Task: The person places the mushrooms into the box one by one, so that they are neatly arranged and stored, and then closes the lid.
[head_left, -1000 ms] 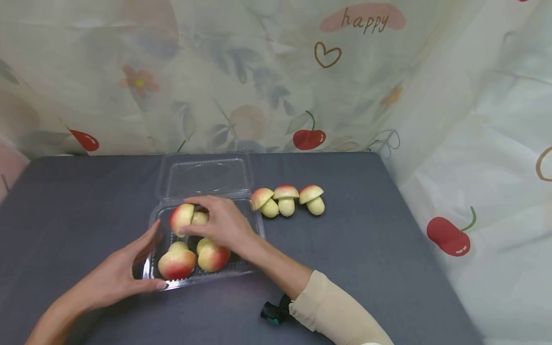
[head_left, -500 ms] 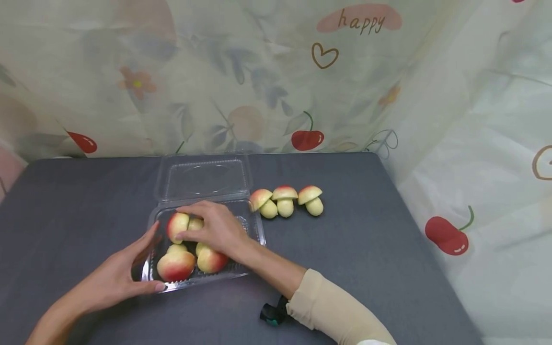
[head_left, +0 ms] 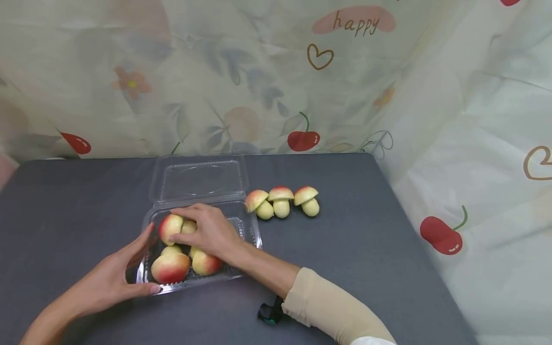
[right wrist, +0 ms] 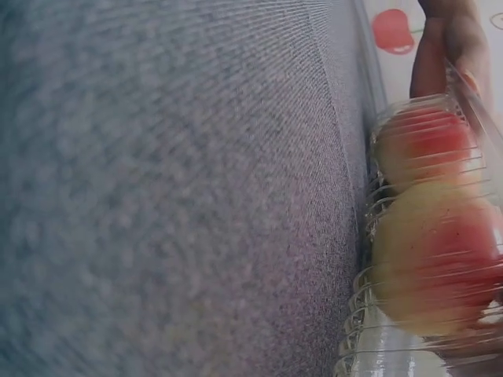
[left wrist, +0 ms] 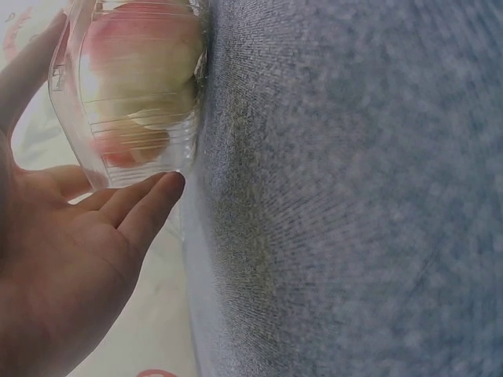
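My right hand (head_left: 211,232) pinches a toy mushroom (head_left: 170,230) with a red-yellow cap and pale stem, at the back left inside a clear plastic clamshell box (head_left: 196,284). The mushroom lies on its side, cap to the left, and the hand partly covers its stem. Two more mushrooms lie at the box's front, one at the left (head_left: 170,268) and one at the right (head_left: 207,263). My left hand (head_left: 109,275) holds the box's left end, thumb at the front corner. In the left wrist view its fingers (left wrist: 149,212) touch the clear wall.
The open lid (head_left: 196,182) lies back behind the box. To the box's right, three mushrooms stand in a row (head_left: 281,202) on the dark grey table (head_left: 345,268). A small black object (head_left: 269,314) sits beside the right sleeve. A printed curtain (head_left: 241,72) hangs behind.
My right hand has brought the mushroom slightly lower and toward the front inside the box. My left hand keeps its hold on the box; the head view has shifted a little.
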{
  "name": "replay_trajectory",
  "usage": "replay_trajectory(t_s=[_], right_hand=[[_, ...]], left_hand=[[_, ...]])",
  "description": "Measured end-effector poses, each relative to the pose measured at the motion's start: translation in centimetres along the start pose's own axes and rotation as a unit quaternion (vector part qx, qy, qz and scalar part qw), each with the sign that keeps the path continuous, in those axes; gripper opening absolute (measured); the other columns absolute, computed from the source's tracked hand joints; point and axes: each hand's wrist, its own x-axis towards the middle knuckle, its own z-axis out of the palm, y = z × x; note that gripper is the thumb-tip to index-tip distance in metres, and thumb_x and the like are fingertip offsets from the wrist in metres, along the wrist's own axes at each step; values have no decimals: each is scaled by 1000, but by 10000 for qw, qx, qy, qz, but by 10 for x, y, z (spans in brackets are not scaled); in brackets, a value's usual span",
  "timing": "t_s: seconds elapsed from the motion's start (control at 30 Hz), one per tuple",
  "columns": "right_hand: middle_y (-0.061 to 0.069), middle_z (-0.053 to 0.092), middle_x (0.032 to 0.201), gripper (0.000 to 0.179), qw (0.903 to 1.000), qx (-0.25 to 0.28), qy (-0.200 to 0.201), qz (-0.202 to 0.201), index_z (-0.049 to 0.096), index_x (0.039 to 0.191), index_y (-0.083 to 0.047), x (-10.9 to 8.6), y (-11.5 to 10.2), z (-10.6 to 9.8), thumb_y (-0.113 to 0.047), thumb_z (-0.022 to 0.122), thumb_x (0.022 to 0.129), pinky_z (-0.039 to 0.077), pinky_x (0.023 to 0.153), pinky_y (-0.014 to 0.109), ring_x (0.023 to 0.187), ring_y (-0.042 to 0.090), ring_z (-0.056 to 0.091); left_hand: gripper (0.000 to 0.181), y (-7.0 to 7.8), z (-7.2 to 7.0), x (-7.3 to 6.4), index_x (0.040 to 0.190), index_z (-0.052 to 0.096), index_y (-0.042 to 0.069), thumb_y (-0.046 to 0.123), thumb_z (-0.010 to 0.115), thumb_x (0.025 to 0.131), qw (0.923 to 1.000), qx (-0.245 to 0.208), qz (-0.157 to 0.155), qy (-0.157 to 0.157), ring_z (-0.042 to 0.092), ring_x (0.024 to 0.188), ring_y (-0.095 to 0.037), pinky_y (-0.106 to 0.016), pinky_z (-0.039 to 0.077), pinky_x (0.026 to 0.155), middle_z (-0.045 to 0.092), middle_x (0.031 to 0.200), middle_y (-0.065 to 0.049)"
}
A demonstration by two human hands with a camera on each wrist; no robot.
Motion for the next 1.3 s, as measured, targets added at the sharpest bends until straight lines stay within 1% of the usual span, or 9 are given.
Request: replay_trajectory(t_s=[0.1, 0.33, 0.5, 0.57, 0.73, 0.93, 1.0, 1.13, 1.3], right_hand=[[-6, 67, 119, 54, 9999, -64, -73, 32, 64, 135, -24, 1, 0, 0, -43, 77, 86, 40, 80, 7, 102, 0, 58], [-7, 68, 119, 49, 9995, -95, -243, 191, 65, 134, -25, 1, 2, 1, -40, 75, 88, 42, 79, 9, 100, -1, 59], [-6, 68, 119, 48, 9995, 115, -191, 233, 66, 133, -26, 0, 4, -3, -41, 75, 88, 42, 73, 8, 89, -1, 60], [-5, 68, 119, 48, 9993, 238, -172, 235, 66, 133, -25, -1, 4, -6, -40, 75, 88, 42, 71, 8, 86, -1, 60], [-4, 69, 120, 47, 9994, 353, -59, 14, 67, 131, -23, -2, 4, -14, -38, 76, 88, 41, 74, 6, 93, 3, 64], [-2, 69, 122, 46, 9955, 866, -14, -391, 67, 131, -18, -2, 7, -26, -31, 77, 88, 46, 84, 10, 106, 3, 63], [-2, 67, 125, 46, 9924, 1124, -59, -488, 66, 132, -16, -3, 10, -30, -29, 76, 89, 48, 87, 13, 109, 3, 62], [-2, 67, 128, 45, 9879, 1370, -78, -719, 64, 133, -14, -6, 16, -36, -25, 74, 91, 50, 89, 17, 112, 6, 63], [4, 67, 126, 45, 9813, 1661, -9, -970, 64, 133, -10, -8, 22, -44, -20, 75, 90, 52, 90, 23, 111, 12, 64]], left_hand=[[119, 0, 0, 1, 161, 10, 14, 40, 87, 74, 10000, 8, 84, 41, 52, 124, -40, 0, 31, 92, 39, 151, -27], [120, 0, -1, 1, 161, 7, 15, 42, 86, 74, 9998, -99, -104, -149, 47, 130, -40, -1, 30, 93, 33, 155, -24], [120, -1, -2, 1, 161, 7, 15, 41, 86, 75, 9997, -124, -147, -178, 40, 135, -13, -1, 29, 94, 34, 155, -24], [120, -1, -2, 1, 161, 8, 14, 41, 86, 74, 9997, -121, -138, -160, 38, 134, -7, -1, 29, 94, 35, 155, -24], [121, 0, -1, 1, 161, 7, 12, 42, 86, 74, 9996, -101, -186, -198, 40, 136, -19, -2, 30, 94, 33, 156, -23], [118, -2, -1, 2, 161, 8, 13, 37, 87, 75, 9997, -243, 22, -95, 30, 131, 13, -1, 29, 95, 32, 156, -25], [118, -2, -1, 2, 161, 9, 13, 36, 87, 75, 9995, -281, 102, -53, 29, 129, 17, -1, 29, 95, 32, 155, -26], [118, -3, 0, 2, 161, 9, 12, 36, 87, 75, 9994, -313, 136, -49, 31, 129, 15, -1, 29, 95, 33, 154, -26], [119, -1, 0, 1, 161, 8, 13, 39, 87, 75, 9997, -228, 3, -94, 37, 133, -2, -2, 29, 94, 34, 154, -26]])
